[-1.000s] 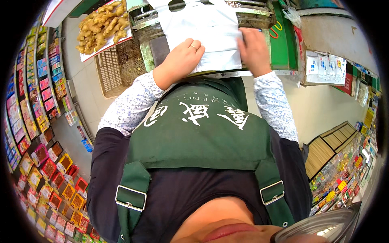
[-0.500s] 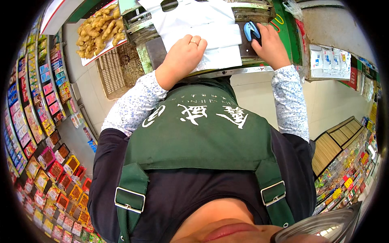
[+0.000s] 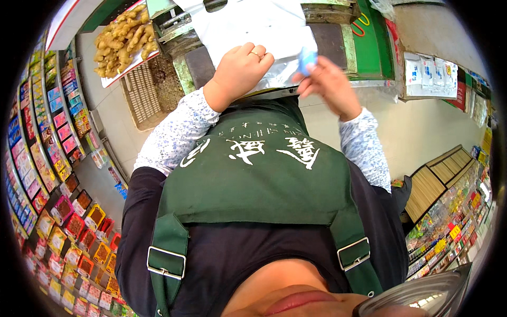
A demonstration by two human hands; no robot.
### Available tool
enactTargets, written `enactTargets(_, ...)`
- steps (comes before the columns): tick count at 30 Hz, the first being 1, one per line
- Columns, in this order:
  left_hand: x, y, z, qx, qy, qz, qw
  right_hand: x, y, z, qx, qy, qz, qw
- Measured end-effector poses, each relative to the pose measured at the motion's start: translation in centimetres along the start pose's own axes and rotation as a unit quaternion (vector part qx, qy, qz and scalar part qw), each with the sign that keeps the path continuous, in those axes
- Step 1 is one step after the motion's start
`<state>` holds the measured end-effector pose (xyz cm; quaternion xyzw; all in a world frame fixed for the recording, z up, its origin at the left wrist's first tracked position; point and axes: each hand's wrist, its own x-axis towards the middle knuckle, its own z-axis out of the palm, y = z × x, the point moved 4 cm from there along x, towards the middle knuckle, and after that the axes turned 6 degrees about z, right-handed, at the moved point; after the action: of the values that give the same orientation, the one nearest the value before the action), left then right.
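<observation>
A white plastic bag lies spread on the worktop, its handle hole at the far end. My left hand, ring on one finger, is closed over the bag's near part; its fingertips are hidden. To the right, my right hand has a small light-blue stapler between thumb and fingers, at the bag's near right edge. Motion blurs the stapler, so its jaws cannot be made out.
Ginger is heaped on a tray at the far left, above a plastic crate. White packets lie on a ledge at right. Shelves of packaged goods line the left side; a slatted wooden stand is at right.
My right hand has lifted the stapler off the dark worktop and brought it left and nearer, to the bag's edge. The bag's folded near part has shifted; my left hand stays nearly in place.
</observation>
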<state>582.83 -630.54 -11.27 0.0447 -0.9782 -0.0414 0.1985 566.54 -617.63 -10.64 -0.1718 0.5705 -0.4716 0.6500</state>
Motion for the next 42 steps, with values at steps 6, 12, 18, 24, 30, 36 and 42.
enactTargets(6, 0.1, 0.2, -1.1, 0.009, 0.064, 0.036, 0.997, 0.7, 3.2, 2.1, 0.087, -0.039, 0.148, 0.984)
enactTargets(12, 0.0, 0.0, -1.2, 0.021, 0.04, 0.036, 0.998, 0.7, 1.3, 2.9, 0.051, -0.032, 0.14, 0.988)
enactTargets(18, -0.2, 0.0, -1.3, 0.02, 0.046, 0.035, 0.998, 1.2, 1.4, 3.2, 0.048, -0.015, 0.149, 0.988)
enactTargets(24, 0.0, -0.3, -1.7, 0.02, 0.062, 0.028, 0.997, 1.2, 1.6, 3.2, 0.057, -0.029, 0.167, 0.984)
enactTargets(30, -0.5, 0.0, -1.4, 0.005, 0.058, 0.039, 0.998, 0.9, 1.3, 4.7, 0.245, 0.029, 0.097, 0.964)
enactTargets(36, -0.6, 0.0, -1.4, -0.019, 0.073, 0.041, 0.996, 3.0, 2.6, 3.5, 0.277, 0.087, 0.039, 0.956)
enactTargets(42, -0.4, -0.5, -1.5, -0.03, 0.072, 0.025, 0.997, 0.5, 1.8, 2.4, 0.168, 0.014, 0.086, 0.982)
